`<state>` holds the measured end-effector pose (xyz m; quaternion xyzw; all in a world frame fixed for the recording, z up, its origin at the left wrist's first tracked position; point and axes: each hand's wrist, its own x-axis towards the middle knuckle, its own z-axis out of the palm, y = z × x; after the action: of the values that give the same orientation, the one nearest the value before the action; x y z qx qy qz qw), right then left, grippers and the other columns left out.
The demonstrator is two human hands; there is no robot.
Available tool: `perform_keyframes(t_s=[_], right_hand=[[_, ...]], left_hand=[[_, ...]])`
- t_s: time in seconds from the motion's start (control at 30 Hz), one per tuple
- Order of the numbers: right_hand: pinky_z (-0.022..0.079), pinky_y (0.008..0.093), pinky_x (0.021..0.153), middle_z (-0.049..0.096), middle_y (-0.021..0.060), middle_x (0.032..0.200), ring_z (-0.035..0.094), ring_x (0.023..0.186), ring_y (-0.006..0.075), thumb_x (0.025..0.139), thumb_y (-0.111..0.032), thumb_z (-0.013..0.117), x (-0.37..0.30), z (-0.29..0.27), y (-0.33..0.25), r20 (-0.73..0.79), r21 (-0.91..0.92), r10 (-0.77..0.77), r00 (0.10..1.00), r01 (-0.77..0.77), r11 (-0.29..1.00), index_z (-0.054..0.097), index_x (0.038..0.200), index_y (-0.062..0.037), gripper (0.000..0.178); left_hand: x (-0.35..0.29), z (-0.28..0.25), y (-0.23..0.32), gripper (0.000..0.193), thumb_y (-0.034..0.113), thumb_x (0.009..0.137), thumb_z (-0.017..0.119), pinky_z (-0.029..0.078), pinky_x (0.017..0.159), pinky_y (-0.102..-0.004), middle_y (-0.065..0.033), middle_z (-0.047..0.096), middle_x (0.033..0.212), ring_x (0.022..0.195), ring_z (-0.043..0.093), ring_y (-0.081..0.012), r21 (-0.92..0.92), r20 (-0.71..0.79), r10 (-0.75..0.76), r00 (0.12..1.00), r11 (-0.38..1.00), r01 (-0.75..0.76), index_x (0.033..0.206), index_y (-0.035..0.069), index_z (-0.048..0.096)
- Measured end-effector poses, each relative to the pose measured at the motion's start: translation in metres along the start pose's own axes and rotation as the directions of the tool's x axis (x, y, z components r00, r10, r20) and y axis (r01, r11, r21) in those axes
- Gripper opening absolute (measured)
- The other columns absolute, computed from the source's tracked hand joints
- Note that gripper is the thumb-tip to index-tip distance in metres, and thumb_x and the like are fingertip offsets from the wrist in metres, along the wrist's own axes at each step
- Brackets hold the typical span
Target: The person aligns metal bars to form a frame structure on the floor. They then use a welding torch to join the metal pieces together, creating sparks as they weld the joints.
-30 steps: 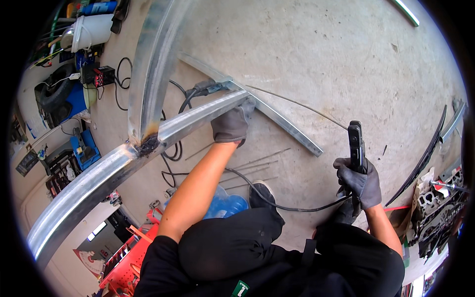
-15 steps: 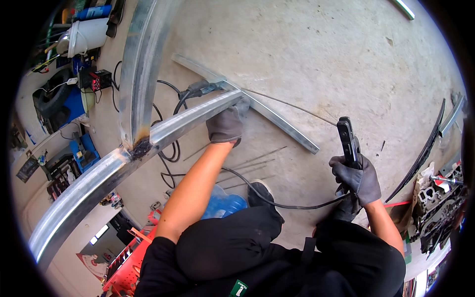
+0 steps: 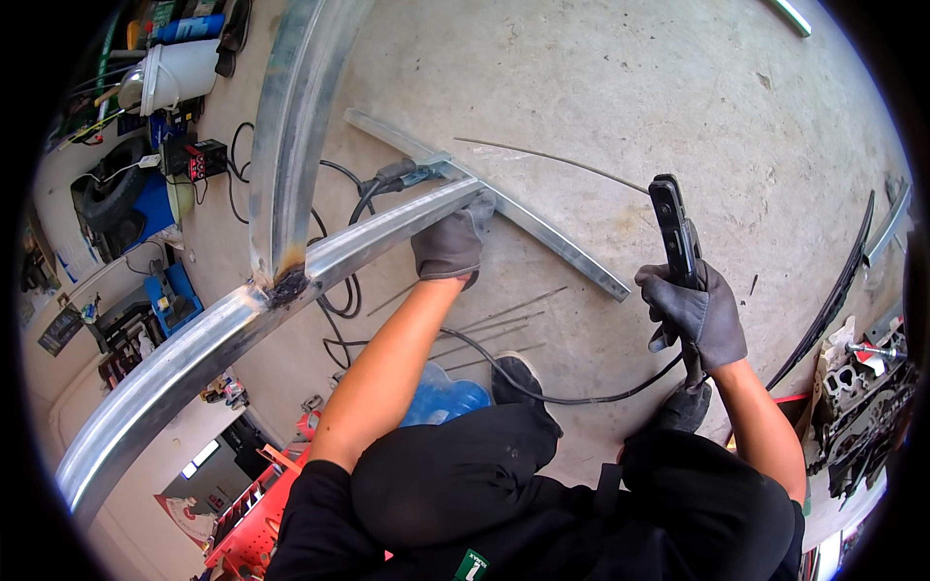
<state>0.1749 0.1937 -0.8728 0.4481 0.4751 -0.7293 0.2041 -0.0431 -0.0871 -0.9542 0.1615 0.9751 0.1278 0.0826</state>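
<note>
My left hand, in a dark grey glove, is closed around the end of a galvanized steel tube. That end meets a second steel bar lying crosswise on the floor. A black, burnt weld joint joins the tube to an upright steel tube farther left. My gloved right hand grips a black electrode holder, which carries a long thin welding rod. The rod's free tip hangs apart from the bars. A clamp with a black cable is attached near where the bars meet.
Loose rods lie on the concrete floor by my shoe, next to a blue plastic container. A black cable runs low across the front. Tools and a white bucket stand left; engine parts lie right.
The right hand has raised the electrode holder, and the rod's tip has moved up and away from the bar junction. My left hand keeps its grip on the tube.
</note>
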Motion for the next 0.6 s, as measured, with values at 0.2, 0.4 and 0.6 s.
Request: perform_keyframes(t_s=[0.2, 0.4, 0.6], right_hand=[[0.056, 0.029, 0.047, 0.068, 0.0046, 0.081, 0.064, 0.062, 0.0106, 0.09, -0.027, 0.082, -0.004, -0.015, 0.015, 0.004, -0.09, 0.152, 0.988, -0.151, 0.984, 0.072, 0.104, 0.0011, 0.032], [0.05, 0.0266, 0.048, 0.072, 0.0036, 0.077, 0.064, 0.056, 0.0102, 0.089, -0.024, 0.082, -0.024, -0.045, 0.01, -0.112, -0.243, 0.27, 0.956, -0.29, 0.926, 0.078, 0.097, -0.003, 0.023], [0.046, 0.0274, 0.044, 0.069, 0.0059, 0.07, 0.061, 0.05, 0.0117, 0.089, -0.022, 0.08, -0.044, -0.074, 0.032, -0.212, 0.033, 0.212, 0.954, -0.209, 0.977, 0.079, 0.097, -0.0004, 0.023]], left_hand=[[-0.002, 0.007, -0.015, 0.055, 0.057, 0.092, 0.077, 0.059, 0.092, -0.0442, -0.0144, 0.078, 0.119, 0.113, 0.074, -0.0373, -0.021, -0.024, 0.039, 0.999, 0.999, -0.04, 0.121, 0.011, 0.075], [-0.004, 0.005, -0.011, 0.061, 0.062, 0.092, 0.075, 0.059, 0.096, -0.046, -0.0149, 0.078, 0.122, 0.116, 0.072, -0.0395, 0.05, -0.026, -0.02, 0.999, 0.999, 0.021, 0.126, 0.011, 0.073], [-0.002, -0.004, 0.002, 0.066, 0.066, 0.092, 0.072, 0.057, 0.101, -0.0469, -0.0166, 0.076, 0.129, 0.123, 0.07, -0.0388, 0.016, 0.048, -0.116, 0.992, 0.993, 0.115, 0.132, 0.013, 0.072]])
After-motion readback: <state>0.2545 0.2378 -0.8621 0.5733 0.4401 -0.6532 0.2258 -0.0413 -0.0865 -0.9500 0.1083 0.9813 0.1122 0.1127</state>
